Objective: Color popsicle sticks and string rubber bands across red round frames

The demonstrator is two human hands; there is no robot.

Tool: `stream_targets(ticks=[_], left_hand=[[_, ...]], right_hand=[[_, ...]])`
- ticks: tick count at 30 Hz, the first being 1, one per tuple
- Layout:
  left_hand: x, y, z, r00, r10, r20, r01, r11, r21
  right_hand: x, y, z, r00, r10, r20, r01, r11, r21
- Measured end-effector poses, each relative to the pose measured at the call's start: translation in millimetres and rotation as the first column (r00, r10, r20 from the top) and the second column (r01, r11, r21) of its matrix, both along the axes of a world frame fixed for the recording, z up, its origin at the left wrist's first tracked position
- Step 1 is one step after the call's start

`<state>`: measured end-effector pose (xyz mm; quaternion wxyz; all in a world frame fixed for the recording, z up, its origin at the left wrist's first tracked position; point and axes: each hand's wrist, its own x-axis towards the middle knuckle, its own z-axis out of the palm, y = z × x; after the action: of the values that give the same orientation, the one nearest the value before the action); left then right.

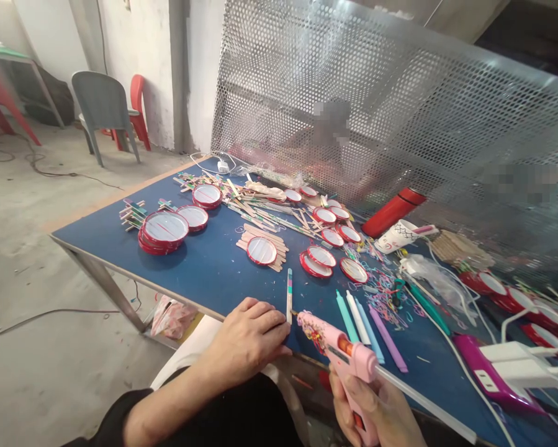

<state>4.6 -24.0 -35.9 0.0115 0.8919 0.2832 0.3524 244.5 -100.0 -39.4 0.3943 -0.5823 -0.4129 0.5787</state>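
My right hand point(369, 403) is wrapped round the handle of a pink hot glue gun point(334, 344), with a long glue stick point(427, 400) sticking out of its back. The gun's nozzle points left, close beside the lower part of a craft stick point(289, 288) banded in purple and green. At the table's front edge my left hand point(253, 332) presses its fingers against the near end of that stick; the fingertips are partly hidden. Beyond it, a round red-rimmed disc point(261, 251) lies on a row of plain craft sticks point(282, 241).
Several felt pens point(387, 338) lie right of the gun, near scattered colourful clips point(381, 298). Stacked red-rimmed discs point(164, 228) stand at left. A red bottle point(394, 212), paper cup point(395, 237) and purple power strip point(490, 375) line the right. A perforated metal screen point(376, 81) rises behind.
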Motion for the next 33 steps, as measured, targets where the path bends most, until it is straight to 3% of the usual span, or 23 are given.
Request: stream_targets(ticks=[4, 9, 15, 29, 33], left_hand=[[0, 0, -0.3, 1.0, -0.001, -0.003, 0.001, 1.0, -0.004], [0, -1, -0.2, 1.0, 0.0, -0.004, 0.0, 1.0, 0.004], [1, -1, -1.1, 1.0, 0.006, -0.013, -0.006, 1.0, -0.015], [0, -1, 0.1, 1.0, 0.005, -0.02, -0.005, 1.0, -0.028], [0, -1, -0.7, 1.0, 0.007, -0.016, -0.007, 1.0, -0.018]], right_hand=[[-4, -2, -7.9, 0.998, -0.032, -0.05, 0.031, 0.999, -0.006], [-16, -6, 14.1, 0.992, -0.096, -0.087, 0.099, 0.995, 0.03], [-16, -9, 31.0, 0.997, -0.067, -0.023, 0.067, 0.998, -0.015], [-19, -13, 35.0, 0.998, -0.046, -0.036, 0.046, 0.999, -0.003], [-20, -12, 23.7, 0.995, -0.101, -0.007, 0.101, 0.995, 0.006]])
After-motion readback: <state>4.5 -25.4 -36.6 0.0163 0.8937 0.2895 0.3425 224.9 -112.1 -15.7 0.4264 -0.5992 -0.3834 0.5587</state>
